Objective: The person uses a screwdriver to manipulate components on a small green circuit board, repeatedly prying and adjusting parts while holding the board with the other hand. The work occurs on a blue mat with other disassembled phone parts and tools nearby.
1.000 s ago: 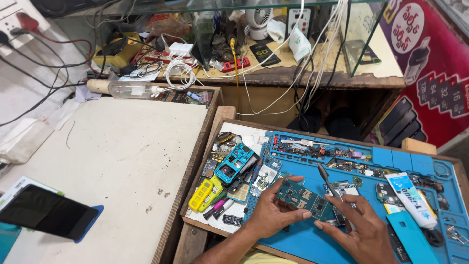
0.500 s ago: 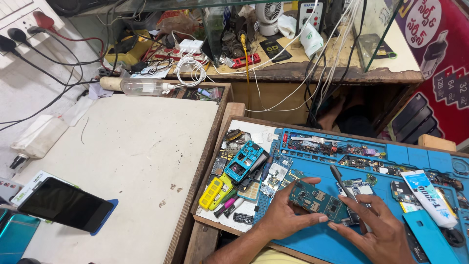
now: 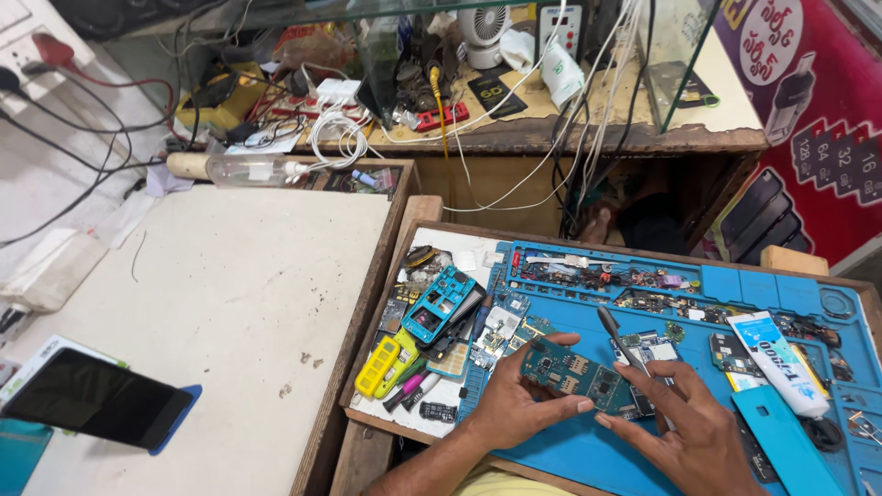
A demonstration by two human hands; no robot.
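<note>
Fingers [image 3: 551, 409] of left hand [image 3: 514, 404] gripping one circuit board [image 3: 574, 372], right hand [image 3: 680, 432] one screwdriver [image 3: 617, 338]

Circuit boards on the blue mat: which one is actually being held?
The dark teal circuit board near the mat's front edge, pinched by the left hand; the other boards lie loose on the blue mat, untouched.

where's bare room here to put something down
The white tabletop is mostly bare between the clear bottle at the back and the dark phone at front left. The blue mat is crowded with circuit boards, a tube and both hands, left hand, right hand.
</note>
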